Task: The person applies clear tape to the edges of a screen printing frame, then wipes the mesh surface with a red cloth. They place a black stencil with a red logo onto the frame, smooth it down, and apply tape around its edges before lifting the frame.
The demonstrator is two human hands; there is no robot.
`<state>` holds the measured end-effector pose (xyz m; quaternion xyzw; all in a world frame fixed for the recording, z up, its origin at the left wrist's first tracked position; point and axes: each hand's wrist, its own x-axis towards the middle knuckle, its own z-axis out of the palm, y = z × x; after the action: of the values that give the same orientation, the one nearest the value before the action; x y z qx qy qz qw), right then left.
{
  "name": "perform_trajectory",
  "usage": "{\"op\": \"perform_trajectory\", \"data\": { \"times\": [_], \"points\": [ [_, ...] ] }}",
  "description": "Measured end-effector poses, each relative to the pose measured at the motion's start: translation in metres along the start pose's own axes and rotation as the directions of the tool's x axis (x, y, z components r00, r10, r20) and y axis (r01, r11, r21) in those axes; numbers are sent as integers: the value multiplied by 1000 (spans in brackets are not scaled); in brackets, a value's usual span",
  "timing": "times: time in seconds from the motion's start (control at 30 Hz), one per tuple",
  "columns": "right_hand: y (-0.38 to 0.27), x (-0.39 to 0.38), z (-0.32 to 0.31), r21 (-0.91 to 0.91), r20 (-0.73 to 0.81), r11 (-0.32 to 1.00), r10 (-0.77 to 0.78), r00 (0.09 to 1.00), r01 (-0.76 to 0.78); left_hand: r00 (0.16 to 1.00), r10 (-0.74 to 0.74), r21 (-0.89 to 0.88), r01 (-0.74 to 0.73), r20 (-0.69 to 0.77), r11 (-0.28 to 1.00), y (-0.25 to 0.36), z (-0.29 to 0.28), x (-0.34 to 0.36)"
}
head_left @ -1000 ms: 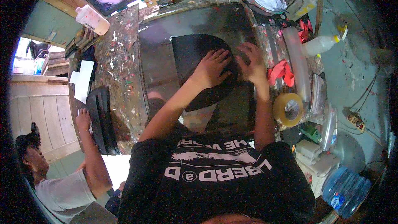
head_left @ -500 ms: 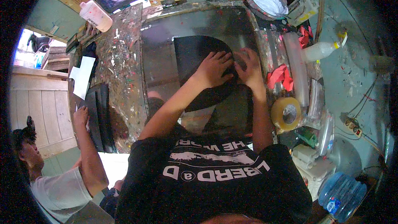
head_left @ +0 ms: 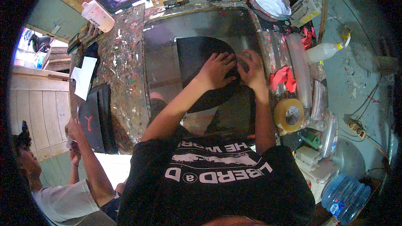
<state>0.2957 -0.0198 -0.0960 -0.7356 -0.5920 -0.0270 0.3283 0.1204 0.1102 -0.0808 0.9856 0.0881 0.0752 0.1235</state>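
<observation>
A black piece (head_left: 190,54), straight along its left side and rounded toward the right, lies flat on a glossy dark panel (head_left: 160,69) in the middle of the paint-spattered worktop (head_left: 122,54). The left hand (head_left: 217,72) rests palm down on the right part of the piece, its grip flat and slightly spread, pinching nothing. The right hand (head_left: 250,73) is just beside it, over the rounded edge, with its fingers bent; the dark-on-dark contrast is poor there, so I cannot tell whether its grip pinches that edge or only lies against it. To the right of the panel are crumpled red scraps (head_left: 283,79) and, nearer the wearer, a roll of clear yellowish tape (head_left: 280,116) lying on its side. Beyond them, a translucent spray bottle (head_left: 321,53) with a yellow neck lies tilted toward the wall, and a round bowl (head_left: 255,9) holding something white sits at the far right corner. At the far left a pale plastic bottle (head_left: 97,16) leans over, and below it a cut white sheet (head_left: 85,77) lies near the left edge. Next to that sheet is a stack of black pieces (head_left: 97,121), the top one bearing a small red mark. A co-worker (head_left: 67,199) in a light shirt is beside the stack, both hands near its left side. A large blue water jug (head_left: 346,199) is at lower right.
</observation>
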Motion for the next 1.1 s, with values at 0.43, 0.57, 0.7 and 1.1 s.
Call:
{"op": "perform_trajectory", "data": {
  "times": [0.43, 0.57, 0.7, 1.1],
  "points": [
    [4, -2, 3, 16, -29, 1000, -10, 1000, 11, 1000, 7, 22, -7, -12, 1000, 2, -1, -2],
    [-3, -1, 1, 42, -43, 999, -2, 999, 3, 1000, 3, -10, -4, -20, 1000, 1, 2, -3],
    [-2, -1, 0, 37, -56, 999, -36, 998, 39, 999, 14, -5, -14, -31, 1000, 0, 2, -3],
    [7, -4, 1, 49, -27, 998, -32, 999, 33, 1000, 5, -12, -6, -16, 1000, 2, 1, -3]
  ]
}}
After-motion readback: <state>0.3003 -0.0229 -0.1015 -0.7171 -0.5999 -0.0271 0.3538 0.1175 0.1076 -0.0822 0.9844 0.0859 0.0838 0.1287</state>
